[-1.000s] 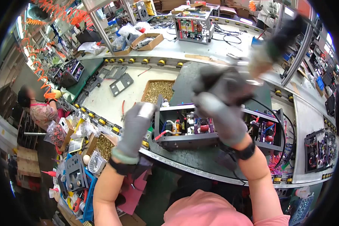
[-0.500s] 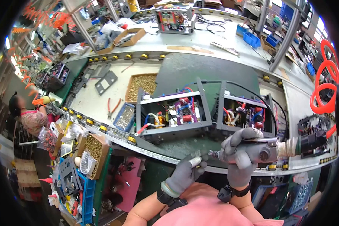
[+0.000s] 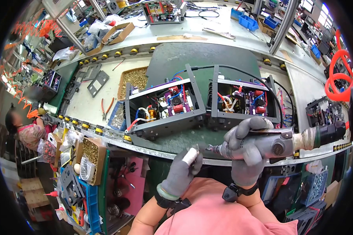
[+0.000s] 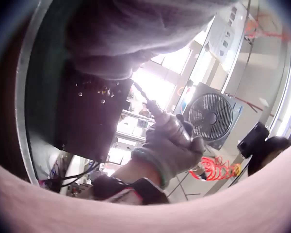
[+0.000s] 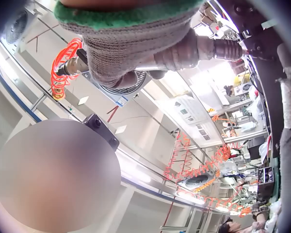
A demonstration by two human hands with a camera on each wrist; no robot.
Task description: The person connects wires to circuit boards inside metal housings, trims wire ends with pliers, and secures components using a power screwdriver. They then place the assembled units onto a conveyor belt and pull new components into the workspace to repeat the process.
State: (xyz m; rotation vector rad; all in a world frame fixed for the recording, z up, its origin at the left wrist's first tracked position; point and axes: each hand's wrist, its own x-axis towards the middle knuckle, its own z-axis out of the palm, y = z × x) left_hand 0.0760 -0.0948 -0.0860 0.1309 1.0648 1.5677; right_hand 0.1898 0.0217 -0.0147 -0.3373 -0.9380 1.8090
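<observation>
Grey chassis (image 3: pixel 168 122) (image 3: pixel 245 116), two; right hand (image 3: pixel 247 154), fingers gripping one driver (image 3: pixel 277 145); left hand (image 3: pixel 180 172), cannot tell.

Readable texts, labels, brands, numbers, signs: none. Hanging sheet (image 5: pixel 193 112): dark marks, too small to read. Power tool (image 3: pixel 268 143): nothing legible.

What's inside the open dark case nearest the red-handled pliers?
The case holds red parts, a copper-coloured coil, purple boards and blue, red and white wires. Its floor is hidden by these parts and the front wall.
</observation>
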